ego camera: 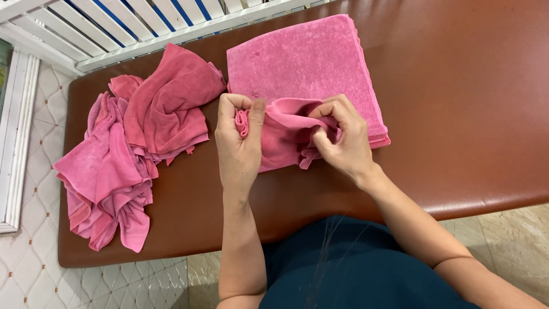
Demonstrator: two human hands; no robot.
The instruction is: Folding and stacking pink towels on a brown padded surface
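Pink cloth (286,134) is pinched at both ends, left hand (239,143) and right hand (342,137) each in a closed grip, above the brown surface (457,114); it seems mid-straightening, and flattening is judged necessary before folding.

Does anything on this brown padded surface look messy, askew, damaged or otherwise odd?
Only the loose heap of pink cloths at the left is untidy: crumpled, one corner drooping over the brown padded surface's near edge. The folded pink stack sits square. Both hands, left hand and right hand, pinch a bunched pink cloth. No damage shows.
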